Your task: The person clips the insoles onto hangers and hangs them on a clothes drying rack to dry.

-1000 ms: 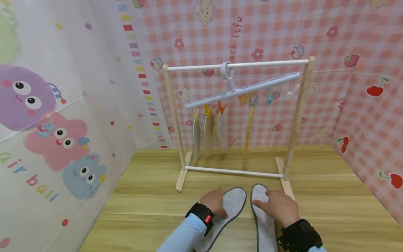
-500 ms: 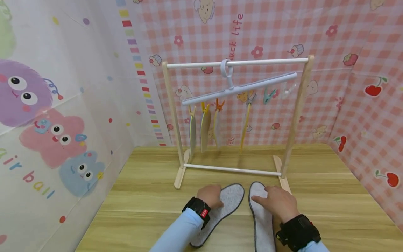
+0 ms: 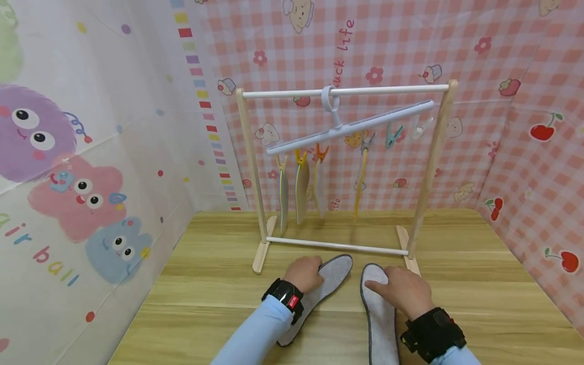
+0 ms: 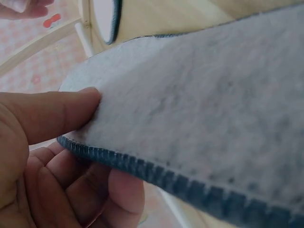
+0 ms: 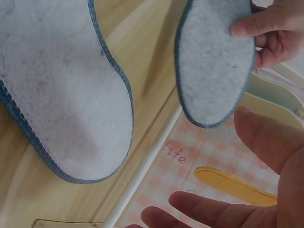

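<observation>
Two grey felt insoles with dark stitched edges are in front of me in the head view. My left hand (image 3: 304, 274) pinches the left insole (image 3: 336, 274) by its outer edge. In the left wrist view the thumb (image 4: 71, 111) lies on top of that insole (image 4: 190, 114) and the curled fingers sit beneath its rim. It is tilted up off the table. The right insole (image 3: 382, 324) lies on the table. My right hand (image 3: 406, 290) hovers over its front end, and the right wrist view shows thumb and fingers spread with nothing between them.
Behind the insoles stands a wooden rack (image 3: 431, 172) with white bars. A tilted pale hanger (image 3: 365, 125) hangs from its top bar. Under it dangle several clips, some holding thin insoles (image 3: 302, 195); a teal clip (image 3: 393, 137) holds nothing. Patterned cloth walls (image 3: 502, 152) enclose the table.
My left hand now grips the left insole's edge and has lifted and tilted it, moving its front slightly towards the rack. The right hand has barely moved.
</observation>
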A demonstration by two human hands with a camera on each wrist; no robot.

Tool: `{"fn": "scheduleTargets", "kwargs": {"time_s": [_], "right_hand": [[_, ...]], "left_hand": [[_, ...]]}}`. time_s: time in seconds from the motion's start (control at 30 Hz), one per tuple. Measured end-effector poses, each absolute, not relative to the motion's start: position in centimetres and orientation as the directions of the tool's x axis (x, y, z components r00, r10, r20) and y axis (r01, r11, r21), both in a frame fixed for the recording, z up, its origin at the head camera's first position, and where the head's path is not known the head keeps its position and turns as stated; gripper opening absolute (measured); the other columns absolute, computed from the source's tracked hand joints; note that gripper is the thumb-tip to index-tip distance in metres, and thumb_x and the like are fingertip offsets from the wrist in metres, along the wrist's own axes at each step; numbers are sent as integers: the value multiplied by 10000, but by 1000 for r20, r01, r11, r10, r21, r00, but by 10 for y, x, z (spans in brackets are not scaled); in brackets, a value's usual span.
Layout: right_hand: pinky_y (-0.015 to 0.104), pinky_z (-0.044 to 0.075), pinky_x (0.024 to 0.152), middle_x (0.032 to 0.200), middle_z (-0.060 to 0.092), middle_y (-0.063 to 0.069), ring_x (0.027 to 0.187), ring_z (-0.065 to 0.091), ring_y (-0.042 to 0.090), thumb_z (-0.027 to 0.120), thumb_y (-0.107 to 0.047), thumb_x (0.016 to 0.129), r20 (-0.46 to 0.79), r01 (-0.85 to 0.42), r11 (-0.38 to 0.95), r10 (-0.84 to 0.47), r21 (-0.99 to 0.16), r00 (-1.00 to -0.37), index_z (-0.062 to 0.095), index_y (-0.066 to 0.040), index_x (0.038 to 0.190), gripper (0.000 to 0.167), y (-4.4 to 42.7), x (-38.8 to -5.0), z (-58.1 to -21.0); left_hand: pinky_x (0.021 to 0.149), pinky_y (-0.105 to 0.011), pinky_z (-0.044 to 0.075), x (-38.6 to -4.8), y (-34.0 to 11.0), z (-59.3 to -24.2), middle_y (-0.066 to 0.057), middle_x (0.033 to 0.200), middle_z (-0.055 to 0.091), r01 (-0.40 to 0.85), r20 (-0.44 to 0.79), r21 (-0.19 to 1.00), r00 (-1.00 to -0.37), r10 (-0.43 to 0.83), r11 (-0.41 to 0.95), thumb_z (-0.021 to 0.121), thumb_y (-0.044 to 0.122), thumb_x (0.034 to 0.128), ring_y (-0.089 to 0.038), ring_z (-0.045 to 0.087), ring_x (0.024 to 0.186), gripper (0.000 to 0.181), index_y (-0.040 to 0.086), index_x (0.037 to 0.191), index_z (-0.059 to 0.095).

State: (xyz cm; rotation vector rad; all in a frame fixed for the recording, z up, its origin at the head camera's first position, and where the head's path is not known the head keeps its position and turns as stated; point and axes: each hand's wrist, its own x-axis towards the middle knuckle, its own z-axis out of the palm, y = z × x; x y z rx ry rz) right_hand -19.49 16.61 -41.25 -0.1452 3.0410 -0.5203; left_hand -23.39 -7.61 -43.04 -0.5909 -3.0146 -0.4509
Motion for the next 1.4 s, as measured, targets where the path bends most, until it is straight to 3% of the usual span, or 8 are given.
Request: {"fn": "scheduleTargets", "kwargs": {"time_s": [0.17, 0.4, 0.6, 0.83, 1.27, 1.4], "right_hand": [[491, 520, 655, 1057, 691, 211, 867, 664, 376, 659, -587, 865, -23, -103, 937, -117, -335, -993, 675, 40, 1164, 695, 167, -197, -409], [482, 521, 650, 1045, 684, 226, 862, 663, 380, 677, -554, 867, -20, -109, 938, -122, -330, -992, 672, 53, 1150, 671, 168, -199, -406], [494, 529, 679, 1090, 671, 254, 893, 660, 397, 670, -572, 869, -18, -113, 936, -127, -332, -992, 660, 77, 1163, 712, 170, -200, -401], [418, 503, 564, 1040, 680, 244, 786, 659, 327, 679, -594, 850, 25, -135, 933, -134, -332, -991, 672, 65, 1149, 724, 172, -203, -397], [516, 525, 705, 1122, 652, 280, 942, 644, 427, 638, -610, 874, 12, -134, 939, -137, -316, -990, 650, 73, 1195, 755, 172, -205, -385], [504, 527, 671, 1073, 658, 284, 881, 654, 412, 656, -573, 878, 21, -147, 941, -148, -304, -989, 646, 96, 1175, 732, 173, -209, -378]], "left_hand": [[569, -340, 461, -240, -78, -422, -49, 758, 652, 395, 134, 287, -919, 372, 873, 732, 134, 805, -196, 610, 670, 123, 91, 779, 620], [525, -294, 378, -247, -78, -414, 14, 671, 562, 402, 143, 316, -916, 376, 859, 724, 131, 820, -132, 494, 590, 276, 144, 633, 522], [511, -272, 352, -251, -74, -406, 42, 634, 493, 433, 180, 322, -901, 395, 842, 701, 112, 836, -110, 449, 562, 258, 138, 662, 514], [495, -280, 371, -255, -69, -394, 30, 636, 506, 414, 211, 376, -909, 358, 829, 680, 101, 838, -131, 466, 554, 207, 123, 688, 538], [510, -271, 387, -261, -58, -375, 13, 689, 556, 433, 279, 382, -896, 344, 817, 666, 127, 845, -138, 510, 580, 143, 115, 760, 552], [495, -270, 387, -263, -54, -369, 4, 692, 563, 417, 280, 408, -904, 323, 813, 659, 117, 848, -138, 517, 578, 135, 110, 775, 545]]}}
